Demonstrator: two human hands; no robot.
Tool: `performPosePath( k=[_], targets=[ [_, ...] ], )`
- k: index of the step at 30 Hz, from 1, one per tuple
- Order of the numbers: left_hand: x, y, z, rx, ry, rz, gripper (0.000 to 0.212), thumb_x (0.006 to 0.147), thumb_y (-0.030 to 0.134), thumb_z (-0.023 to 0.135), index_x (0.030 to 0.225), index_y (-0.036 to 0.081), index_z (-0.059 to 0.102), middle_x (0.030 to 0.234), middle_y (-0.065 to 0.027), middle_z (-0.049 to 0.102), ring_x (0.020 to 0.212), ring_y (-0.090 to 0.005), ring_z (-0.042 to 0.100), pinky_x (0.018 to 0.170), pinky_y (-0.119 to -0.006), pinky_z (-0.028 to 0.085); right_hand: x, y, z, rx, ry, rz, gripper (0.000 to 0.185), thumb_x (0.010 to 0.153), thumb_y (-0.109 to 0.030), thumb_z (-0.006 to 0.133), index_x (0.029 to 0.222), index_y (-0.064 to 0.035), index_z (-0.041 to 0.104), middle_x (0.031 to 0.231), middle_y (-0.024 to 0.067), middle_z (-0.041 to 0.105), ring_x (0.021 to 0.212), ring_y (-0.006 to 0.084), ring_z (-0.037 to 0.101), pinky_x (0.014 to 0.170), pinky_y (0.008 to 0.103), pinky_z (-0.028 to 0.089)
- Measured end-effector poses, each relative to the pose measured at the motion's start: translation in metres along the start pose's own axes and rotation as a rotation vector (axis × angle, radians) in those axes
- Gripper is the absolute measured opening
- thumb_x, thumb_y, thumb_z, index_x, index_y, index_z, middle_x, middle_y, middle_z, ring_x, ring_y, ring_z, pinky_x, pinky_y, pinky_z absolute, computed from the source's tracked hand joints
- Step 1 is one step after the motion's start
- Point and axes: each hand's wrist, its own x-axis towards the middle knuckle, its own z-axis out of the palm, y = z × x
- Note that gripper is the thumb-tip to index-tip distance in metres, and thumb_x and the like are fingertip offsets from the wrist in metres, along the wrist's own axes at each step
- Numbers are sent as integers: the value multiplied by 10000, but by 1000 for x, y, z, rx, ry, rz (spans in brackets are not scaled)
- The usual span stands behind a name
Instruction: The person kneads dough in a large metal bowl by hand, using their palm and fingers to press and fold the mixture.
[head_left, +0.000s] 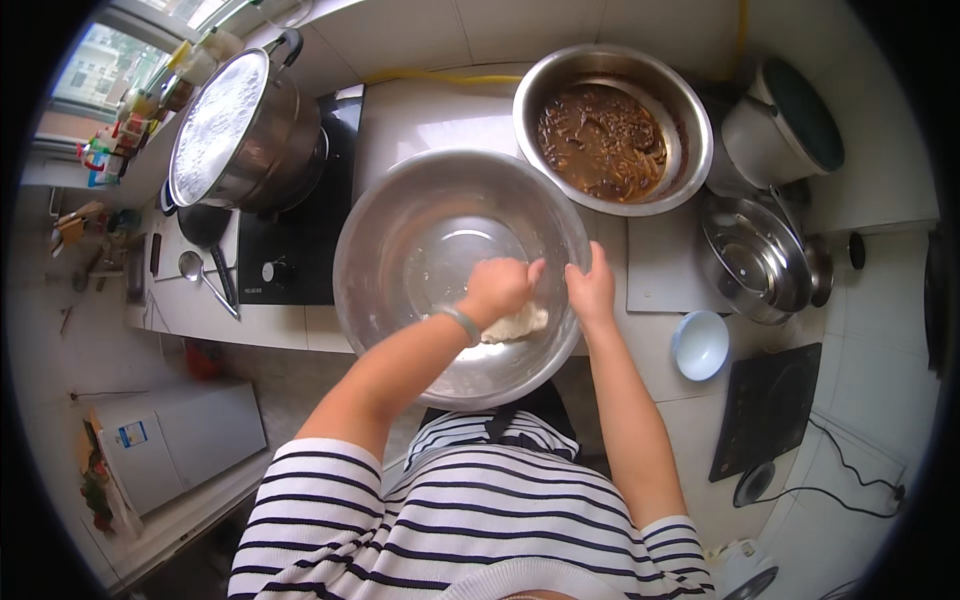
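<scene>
A large stainless steel mixing bowl (382, 225) stands in front of me, its near rim close to my waist. Inside it, at the lower right, lies a lump of pale dough (517, 324). My left hand (502, 286), with a bangle on the wrist, is curled into a fist on the dough's upper edge; its fingertips are hidden, so I cannot see whether it grips any dough. My right hand (591, 289) holds the bowl's right rim, with the thumb and a finger showing. Thin pale residue marks the bowl's bottom.
A steel basin (529, 112) of brown, chunky liquid touches or nearly touches the bowl at the back. A tall steamer pot (277, 150) stands on the black cooktop (300, 262) at left, near a ladle (191, 266). At right are a steel pan (757, 262), a light blue bowl (701, 346) and a black hotplate (765, 412).
</scene>
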Motion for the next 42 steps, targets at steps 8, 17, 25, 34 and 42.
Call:
performPosePath(
  k=[8, 17, 25, 34, 42],
  targets=[
    [-59, -23, 58, 38, 574, 273, 145, 847, 249, 533, 787, 149, 620, 827, -29, 592, 852, -245, 559, 771, -408, 412, -1, 1, 2, 79, -13, 60, 500, 819, -19, 591, 1302, 27, 471, 1067, 137, 637, 920, 158, 613, 785, 268, 480],
    [18, -18, 58, 50, 603, 25, 81, 808, 226, 584, 786, 150, 602, 794, -11, 578, 861, -226, 558, 737, -410, 409, -25, 0, -1, 291, -72, 53, 430, 822, -22, 588, 1222, 90, 479, 1076, 224, 620, 990, 302, 621, 869, 371, 474],
    [57, -11, 28, -7, 379, 27, 192, 856, 242, 507, 840, 115, 650, 848, -119, 651, 779, -349, 618, 664, -485, 476, -12, -10, -5, 95, -9, 42, 446, 834, -19, 572, 1264, 49, 474, 1056, 162, 631, 928, 207, 614, 836, 310, 469],
    [-27, -11, 33, 105, 325, 194, 310, 911, 370, 516, 782, 123, 652, 814, -77, 620, 889, -283, 589, 741, -447, 439, -2, -6, -5, 10, 6, -71, 477, 804, -71, 573, 1261, 30, 483, 1008, 235, 656, 901, 334, 655, 794, 385, 489],
    [-54, -24, 70, 23, 515, 61, 166, 860, 277, 522, 913, 177, 644, 958, -19, 597, 953, -233, 539, 834, -431, 367, -17, -19, -4, 139, -67, 80, 457, 810, -25, 572, 1252, 45, 480, 992, 187, 643, 885, 238, 635, 797, 319, 487]
  ],
)
